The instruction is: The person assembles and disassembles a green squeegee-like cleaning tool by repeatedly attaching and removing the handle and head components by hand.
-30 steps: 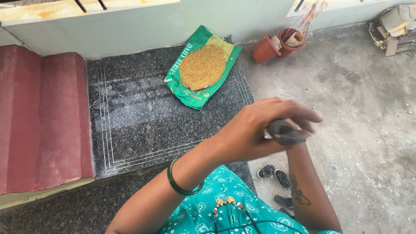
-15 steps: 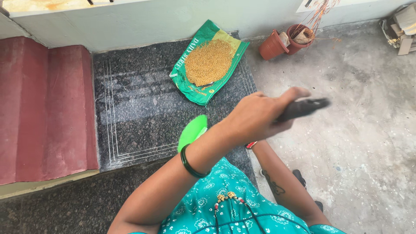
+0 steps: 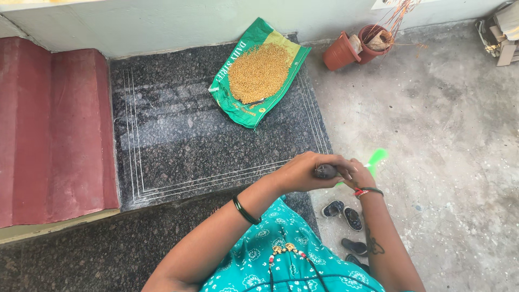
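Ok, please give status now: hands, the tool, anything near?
Left hand gripping dark handle. Right hand touching it too. Green blurred end sticks out right. Grain on bag, apart from both hands.

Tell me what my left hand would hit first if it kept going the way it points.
Probably the right hand, which already touches the left hand around the dark handle; depth is unclear.

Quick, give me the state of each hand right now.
Left hand: closed around the dark handle.
Right hand: at the same handle, beside the blurred green piece; its grip cannot be told.
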